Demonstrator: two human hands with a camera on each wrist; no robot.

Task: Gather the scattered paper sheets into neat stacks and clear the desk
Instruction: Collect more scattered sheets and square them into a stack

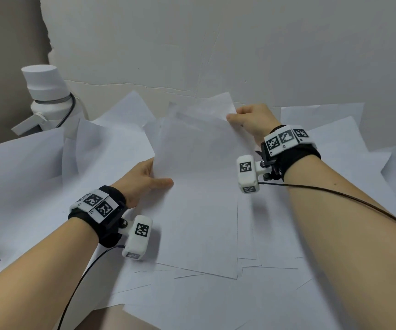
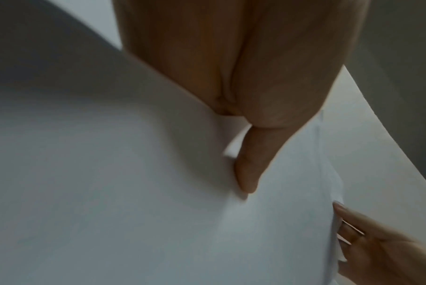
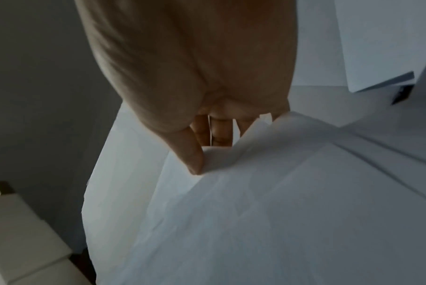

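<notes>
White paper sheets (image 1: 111, 148) lie scattered and overlapping over the whole desk. A thin bundle of sheets (image 1: 199, 186) is held up in the middle, between both hands. My left hand (image 1: 144, 179) pinches its left edge, thumb on top and fingers hidden beneath; the left wrist view shows the left hand's thumb (image 2: 250, 173) pressed on the bundle (image 2: 158, 212). My right hand (image 1: 249, 120) pinches the bundle's far right corner. In the right wrist view the right hand's thumb (image 3: 192, 158) lies on the sheets (image 3: 268, 212) with curled fingers behind them. My right hand (image 2: 377, 248) also shows in the left wrist view.
A white desk lamp base (image 1: 46, 96) with a dark cable stands at the back left. A grey wall (image 1: 216, 44) rises right behind the papers. Cables trail from both wrist cameras. A pale box (image 3: 19, 241) shows low in the right wrist view.
</notes>
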